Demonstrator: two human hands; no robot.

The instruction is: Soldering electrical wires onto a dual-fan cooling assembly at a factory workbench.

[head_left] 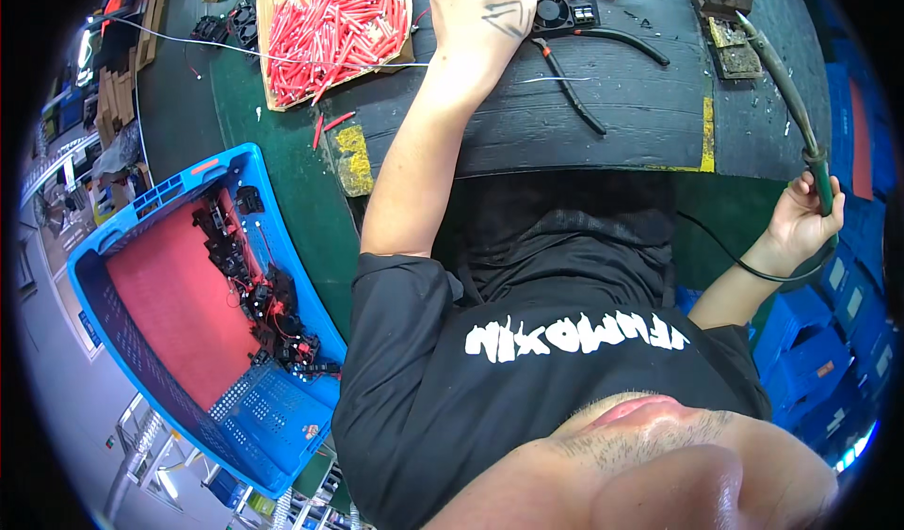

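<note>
My left hand [480,12] is at the top edge of the bench, back of the hand up. Its fingers curl inward, partly cut off by the picture's edge, so what they hold is hidden. A bit of red wire shows by them. Right beside it lies a small black fan module [557,8]. My right hand [800,215] grips the green handle of a soldering iron [782,78], its tip end up by a sponge holder [734,50]. Pliers [570,83] with black handles lie spread near my left wrist. A thin silvery wire [330,63] runs to that wrist.
A cardboard box [273,92] of red sleeved pieces stands left of my left arm, with a few loose pieces beside it. More fans [243,24] lie further left. A blue crate [254,163] with black parts sits lower left. Blue bins [810,332] stand at right.
</note>
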